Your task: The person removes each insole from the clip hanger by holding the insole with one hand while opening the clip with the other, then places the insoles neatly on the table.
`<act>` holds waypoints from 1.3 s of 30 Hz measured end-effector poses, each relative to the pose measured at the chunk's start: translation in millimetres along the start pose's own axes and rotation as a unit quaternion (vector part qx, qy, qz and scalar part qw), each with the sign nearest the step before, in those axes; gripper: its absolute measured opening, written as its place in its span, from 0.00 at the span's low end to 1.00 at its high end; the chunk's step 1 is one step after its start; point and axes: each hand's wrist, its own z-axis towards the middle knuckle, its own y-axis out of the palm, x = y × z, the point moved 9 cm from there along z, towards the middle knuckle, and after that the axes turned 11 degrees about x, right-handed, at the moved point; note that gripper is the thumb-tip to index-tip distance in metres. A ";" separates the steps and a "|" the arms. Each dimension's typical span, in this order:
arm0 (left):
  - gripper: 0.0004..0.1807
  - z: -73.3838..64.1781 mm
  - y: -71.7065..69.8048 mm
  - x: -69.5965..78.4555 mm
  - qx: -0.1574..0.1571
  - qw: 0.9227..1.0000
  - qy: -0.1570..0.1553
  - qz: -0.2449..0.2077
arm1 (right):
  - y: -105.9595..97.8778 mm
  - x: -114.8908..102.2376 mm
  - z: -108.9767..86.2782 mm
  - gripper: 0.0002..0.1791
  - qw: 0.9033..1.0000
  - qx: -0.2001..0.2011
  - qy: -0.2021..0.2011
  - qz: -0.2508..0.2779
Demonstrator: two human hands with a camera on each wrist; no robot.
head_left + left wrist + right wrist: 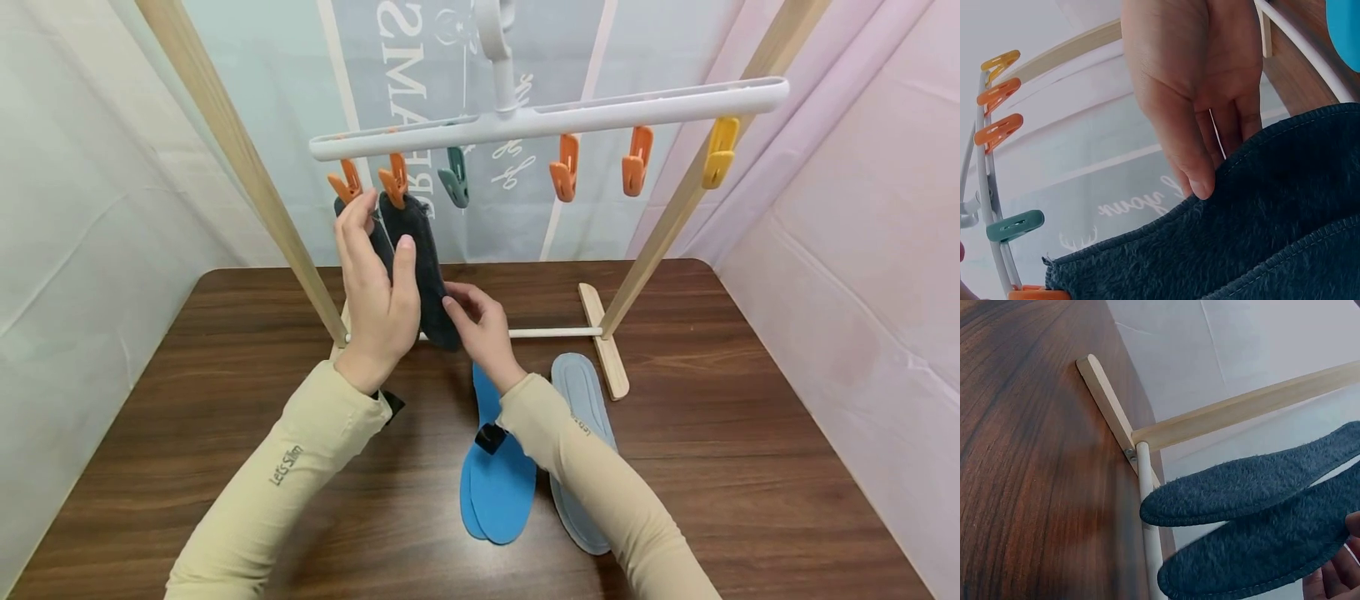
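Two dark, fuzzy insoles hang side by side under the left end of a white hanger (517,125). The nearer insole (426,258) has its top edge in an orange clip (395,179). My right hand (486,329) pinches the side edge of this insole, its thumb on the fuzzy face. The other insole (1235,484) hangs beneath the leftmost orange clip (347,180), partly hidden in the head view. My left hand (375,287) is raised in front of the insoles, fingers mostly straight, fingertips near the clips.
Farther along the hanger are a green clip (455,177), two more orange clips (566,168) and a yellow clip (721,153). Wooden posts (667,221) stand either side. Blue insoles (504,496) and a grey insole (581,383) lie on the brown table (712,467).
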 end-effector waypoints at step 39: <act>0.23 21.6 14.5 -11.2 -0.074 0.996 -0.031 0.028 | -5.4 29.0 -14.7 0.12 0.998 -0.055 0.019 -0.023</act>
